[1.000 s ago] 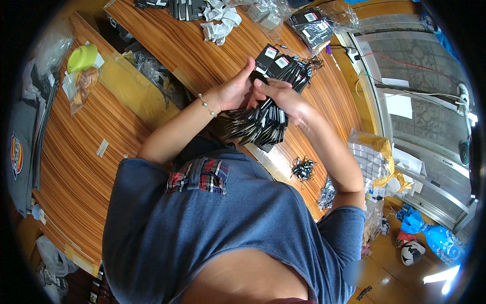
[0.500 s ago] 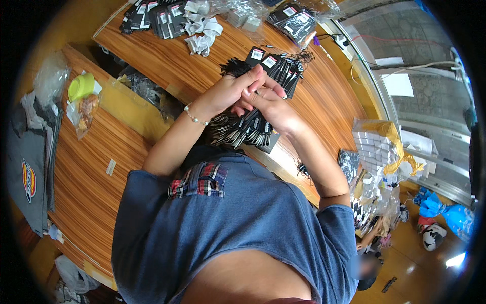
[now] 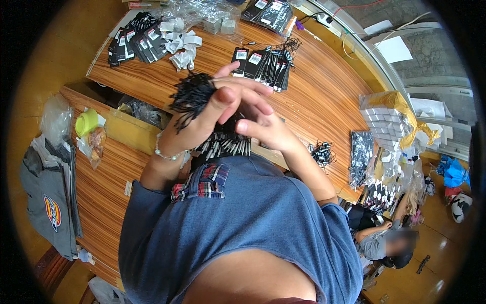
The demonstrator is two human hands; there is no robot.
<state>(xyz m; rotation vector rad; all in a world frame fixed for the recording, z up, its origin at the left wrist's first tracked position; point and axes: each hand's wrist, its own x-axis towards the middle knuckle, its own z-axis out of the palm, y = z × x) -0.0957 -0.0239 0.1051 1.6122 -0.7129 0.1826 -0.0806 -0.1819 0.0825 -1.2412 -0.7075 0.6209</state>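
Observation:
Around a bundle of black cords (image 3: 193, 96), my left hand (image 3: 217, 104) is closed, with the cord ends spilling out beside the thumb. Its fingers reach to the right. Close against it is my right hand (image 3: 268, 129), its thumb stretched out and apart; its other fingers are partly hidden behind the left ones. Below both hands, against my shirt, hang several dark tags with pale edges (image 3: 228, 146); whether they join the cords is hidden. Just beyond the hands, black hang tags (image 3: 266, 66) with white labels lie fanned out on the wooden table (image 3: 324, 96).
More black tags (image 3: 136, 45) and crumpled white strips (image 3: 185, 49) lie at the far left. Bagged tags (image 3: 268, 15) are at the back. Black cords (image 3: 321, 153) and a wrapped stack of boxes (image 3: 385, 116) stand right. Another person (image 3: 377, 240) sits at lower right.
My hands have shifted left and drawn apart slightly. The black cord bundle now shows clearly at my left hand. The view has turned a little, revealing more of the other person.

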